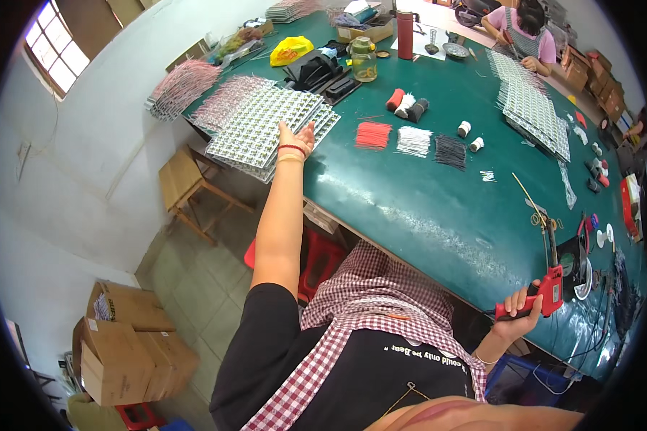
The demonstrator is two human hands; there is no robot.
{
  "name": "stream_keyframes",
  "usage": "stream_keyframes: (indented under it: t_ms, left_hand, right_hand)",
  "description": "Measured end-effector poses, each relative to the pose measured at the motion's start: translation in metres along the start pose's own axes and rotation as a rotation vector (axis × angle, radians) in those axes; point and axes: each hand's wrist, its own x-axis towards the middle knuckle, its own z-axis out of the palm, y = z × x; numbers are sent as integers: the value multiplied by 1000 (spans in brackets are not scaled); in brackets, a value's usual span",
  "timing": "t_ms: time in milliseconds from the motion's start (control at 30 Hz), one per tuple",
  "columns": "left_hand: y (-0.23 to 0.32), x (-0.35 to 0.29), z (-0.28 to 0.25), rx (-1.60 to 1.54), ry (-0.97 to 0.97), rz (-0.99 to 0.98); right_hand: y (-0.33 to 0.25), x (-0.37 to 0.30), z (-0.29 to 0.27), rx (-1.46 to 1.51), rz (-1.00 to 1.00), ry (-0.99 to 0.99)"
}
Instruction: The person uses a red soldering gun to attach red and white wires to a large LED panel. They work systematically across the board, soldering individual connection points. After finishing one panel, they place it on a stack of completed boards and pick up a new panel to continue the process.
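Observation:
My left arm stretches out to a stack of white-and-green gridded panels (pixel 248 126), which look like circuit boards with red and white wires at the far end. My left hand (pixel 295 139) is at their near right edge, thumb on top and the other fingers bent, seeming to grip a panel; its underside is hidden. In my right hand (pixel 519 314) is a red soldering gun (pixel 551 291), held by its pistol grip, with its metal tip pointing away over the table. Cut red wires (pixel 373 134), white wires (pixel 414 141) and black wires (pixel 451 152) lie in flat bunches between my hands.
The green table (pixel 381 194) carries wire bundles (pixel 407 105), a bottle (pixel 364 61) and a red flask (pixel 405 36). Another person (pixel 528 32) works at the far right beside more panels (pixel 532 104). A wooden stool (pixel 187 183) and cardboard boxes (pixel 133 352) stand at left.

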Motion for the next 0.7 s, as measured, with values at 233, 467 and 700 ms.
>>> stream_keyframes:
  t_ms: [233, 467, 700]
  left_hand:
    - [13, 3, 25, -297, -23, -143]
    - [-13, -3, 13, -273, -27, -95]
    - [-29, -30, -42, -318, -4, 423]
  right_hand:
    - [-4, 0, 6, -29, -7, -37]
    - [1, -8, 5, 8, -5, 32]
    - [1, -4, 28, -82, -50, 78]
